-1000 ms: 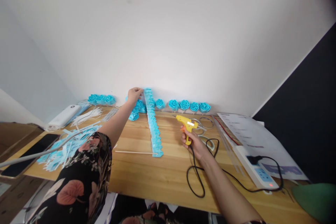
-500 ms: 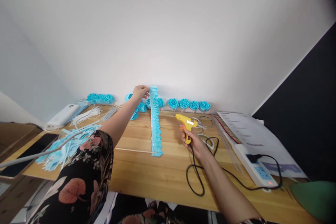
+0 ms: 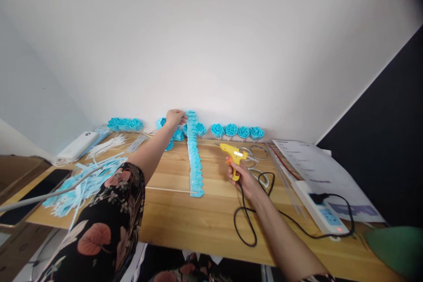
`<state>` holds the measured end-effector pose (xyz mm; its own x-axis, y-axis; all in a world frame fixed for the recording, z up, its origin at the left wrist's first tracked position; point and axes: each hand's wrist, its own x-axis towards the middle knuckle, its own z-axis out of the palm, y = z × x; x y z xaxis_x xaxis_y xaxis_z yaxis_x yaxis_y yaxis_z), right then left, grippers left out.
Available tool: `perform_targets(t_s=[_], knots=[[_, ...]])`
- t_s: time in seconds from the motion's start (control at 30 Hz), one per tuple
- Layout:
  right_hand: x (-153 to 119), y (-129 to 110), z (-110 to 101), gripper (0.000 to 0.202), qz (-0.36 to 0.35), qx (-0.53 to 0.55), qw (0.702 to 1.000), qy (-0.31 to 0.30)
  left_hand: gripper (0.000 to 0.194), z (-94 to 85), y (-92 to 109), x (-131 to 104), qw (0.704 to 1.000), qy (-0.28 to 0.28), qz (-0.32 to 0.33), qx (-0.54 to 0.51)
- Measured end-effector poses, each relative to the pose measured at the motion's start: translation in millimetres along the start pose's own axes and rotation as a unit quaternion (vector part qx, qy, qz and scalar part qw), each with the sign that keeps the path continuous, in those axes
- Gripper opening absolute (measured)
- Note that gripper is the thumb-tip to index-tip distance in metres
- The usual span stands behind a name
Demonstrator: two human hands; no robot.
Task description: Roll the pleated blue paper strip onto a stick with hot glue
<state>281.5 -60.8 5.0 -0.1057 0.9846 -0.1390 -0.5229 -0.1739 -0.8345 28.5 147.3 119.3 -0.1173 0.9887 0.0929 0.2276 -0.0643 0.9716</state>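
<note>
Finished roses (image 3: 230,130) line the wall (image 3: 211,53); left hand (image 3: 174,117) pinches an unrolled strip (image 3: 194,158), right hand (image 3: 245,179) grips a glue gun (image 3: 234,153).

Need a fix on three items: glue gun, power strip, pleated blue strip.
Yellow glue gun (image 3: 235,153): head view, on its barrel.
White power strip (image 3: 307,198): head view, on its casing.
Pleated blue strip (image 3: 194,158): head view, midway along it.

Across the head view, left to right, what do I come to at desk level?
Dark phone → loose pile of light-blue strips → left hand → pleated blue strip → yellow glue gun, gripped by the right hand → white power strip → green object at the right edge.
</note>
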Motion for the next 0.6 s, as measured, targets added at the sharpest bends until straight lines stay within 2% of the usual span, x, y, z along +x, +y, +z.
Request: perform_targets(t_s=[0.43,0.6], knots=[[-2.1,-3.0,5.0,0.037,0.003,0.009,1.0,0.008,0.002,-2.4,-1.6,3.2,1.0,0.003,-0.004,-0.03],[-3.4,-4.2,7.5,0.038,0.008,0.008,1.0,0.019,0.008,-4.1,-4.6,5.7,0.999,0.02,0.002,-0.026]])
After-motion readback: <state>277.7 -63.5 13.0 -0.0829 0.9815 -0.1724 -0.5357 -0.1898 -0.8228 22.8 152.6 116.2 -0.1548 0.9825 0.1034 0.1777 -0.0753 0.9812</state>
